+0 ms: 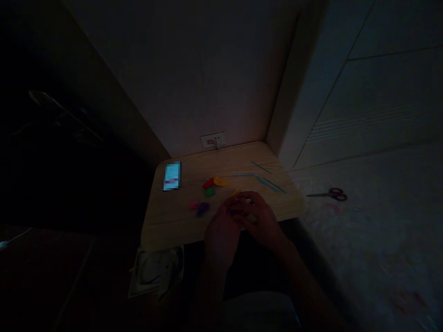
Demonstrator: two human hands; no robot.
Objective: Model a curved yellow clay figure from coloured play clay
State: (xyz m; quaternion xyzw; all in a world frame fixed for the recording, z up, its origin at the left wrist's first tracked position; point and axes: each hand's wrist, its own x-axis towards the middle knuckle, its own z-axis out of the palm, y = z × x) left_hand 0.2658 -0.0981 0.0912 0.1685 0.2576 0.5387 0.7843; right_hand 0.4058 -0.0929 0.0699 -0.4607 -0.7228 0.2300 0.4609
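Note:
My left hand [223, 235] and my right hand [259, 216] meet over the front of the small wooden table [162, 226]. Between their curled fingers is a small dark purple lump [235, 212], mostly covered and dim. A thin yellow bit [236, 191] shows just beyond the fingertips; whether it is joined to the lump, I cannot tell. Left of the hands lie a purple piece [203, 209] and a pink piece [194, 205]. Farther back, red [208, 183], yellow [220, 181] and green [209, 191] pieces sit close together. They look like modelling clay.
Several thin blue tools [266, 183] lie at the table's right. A lit phone [172, 176] rests at the back left. Behind is a wall socket [212, 139] with a plug. Scissors [328, 194] lie on the pale surface to the right. A flat tray-like item [155, 272] is below left.

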